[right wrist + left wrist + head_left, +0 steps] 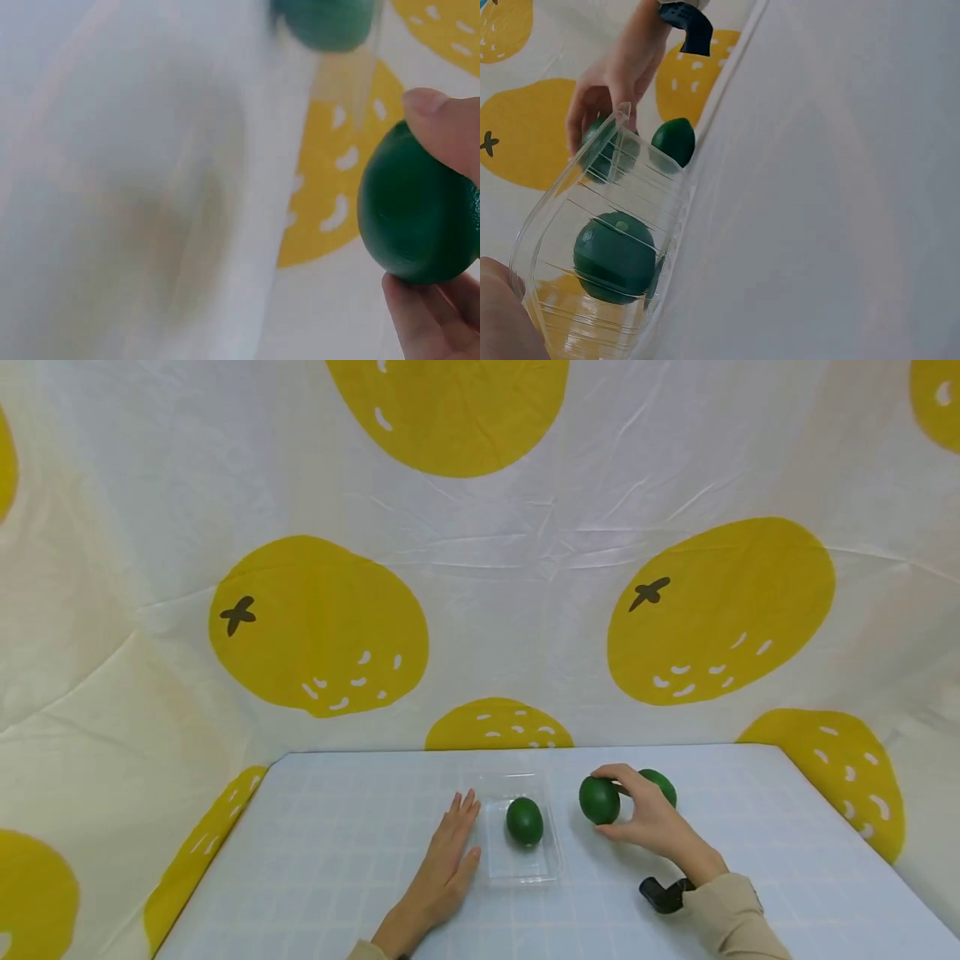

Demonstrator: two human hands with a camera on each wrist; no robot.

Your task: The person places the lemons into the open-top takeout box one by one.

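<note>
— What's at lower centre?
— A clear plastic tray (525, 870) holding one green lime (524, 821); the left hand (444, 870) lies flat beside it.
— And to its right?
— The right hand (651, 818) grips a second lime (599, 800), a third lime (662, 786) behind it.

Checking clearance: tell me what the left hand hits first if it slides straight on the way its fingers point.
Probably nothing: the left hand points past the clear tray beside it, towards the backdrop.

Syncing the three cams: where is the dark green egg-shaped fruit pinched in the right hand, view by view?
Head: dark green egg-shaped fruit, right of centre, right hand gripping it.
Left wrist: upper left, behind the tray wall.
Right wrist: right edge.
Shared landmark: clear plastic tray holding another green fruit.
</note>
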